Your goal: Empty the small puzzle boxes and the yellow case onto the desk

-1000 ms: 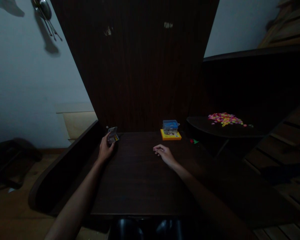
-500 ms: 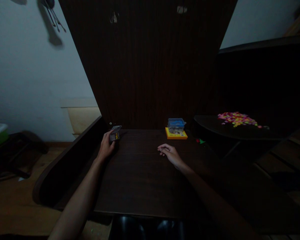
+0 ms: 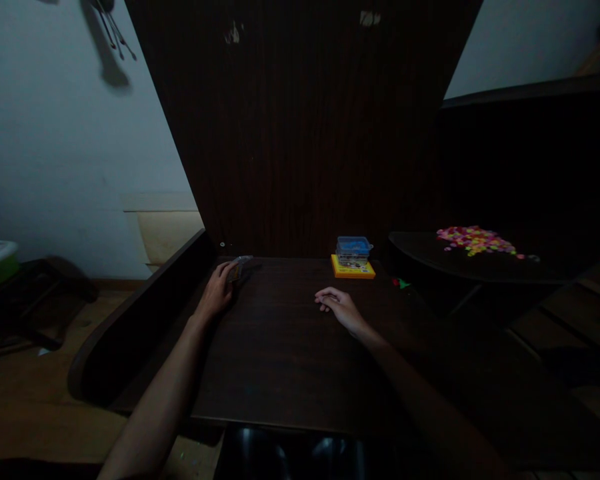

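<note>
Desk (image 3: pixel 275 360): dark wood, beneath the yellow box (image 3: pixel 353 273).
Shelf (image 3: pixel 420 259): right of the yellow box.
Colourful bits (image 3: pixel 475 240): heaped on the shelf, well right of the yellow box.
Left hand (image 3: pixel 216 291): well left of the yellow box, grip bent round the clear case.
Right hand (image 3: pixel 341 308): nearer the person than the yellow box, grip loosely curled; cannot tell whether it holds anything.
Blue-topped box (image 3: pixel 354 249): on the yellow box.
Clear case (image 3: pixel 239 268): left of the yellow box, partly hidden by fingers.
</note>
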Demonstrator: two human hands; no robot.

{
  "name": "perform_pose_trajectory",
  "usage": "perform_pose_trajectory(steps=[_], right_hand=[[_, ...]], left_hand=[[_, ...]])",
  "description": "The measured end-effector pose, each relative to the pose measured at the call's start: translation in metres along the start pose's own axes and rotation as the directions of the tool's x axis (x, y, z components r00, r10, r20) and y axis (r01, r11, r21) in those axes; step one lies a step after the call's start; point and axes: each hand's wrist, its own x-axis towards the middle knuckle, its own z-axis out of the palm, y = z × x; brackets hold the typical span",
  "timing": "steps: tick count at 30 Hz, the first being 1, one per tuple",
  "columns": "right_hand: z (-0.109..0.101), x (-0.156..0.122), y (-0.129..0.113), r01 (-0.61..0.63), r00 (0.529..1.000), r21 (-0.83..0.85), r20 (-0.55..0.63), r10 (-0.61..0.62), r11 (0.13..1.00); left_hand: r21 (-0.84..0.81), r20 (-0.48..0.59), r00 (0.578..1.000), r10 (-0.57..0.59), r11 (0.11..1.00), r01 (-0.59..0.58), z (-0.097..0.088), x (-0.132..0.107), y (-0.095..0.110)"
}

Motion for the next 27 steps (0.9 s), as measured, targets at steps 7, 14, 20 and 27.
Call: perform_pose_trajectory(steps=[7, 14, 20, 27], right_hand=[[-0.0008, 0.0004, -0.0017, -0.028, 0.999, 0.002, 0.02, 0.028, 1.0], [-0.0006, 0.0001, -0.002, -0.021, 0.999, -0.018, 0.027, 0.021, 1.0], [-0.0008, 0.0004, -0.0018, -0.008, 0.999, -0.017, 0.033, 0.009, 1.0], [-0.0012, 0.0005, -0.0023, -0.003, 0.999, -0.038, 0.042, 0.004, 0.999]], left_hand=[[0.055, 0.064, 0.997, 0.039, 0.998, -0.043, -0.0029, -0.0023, 0.0028], [0.082, 0.04, 0.997, 0.071, 0.994, -0.074, -0.0018, -0.002, 0.0063], [0.112, 0.057, 0.996, 0.07, 0.991, -0.076, -0.0018, -0.0019, 0.0059], [0.128, 0.063, 0.996, 0.057, 0.99, -0.065, -0.0021, -0.0024, 0.0047]])
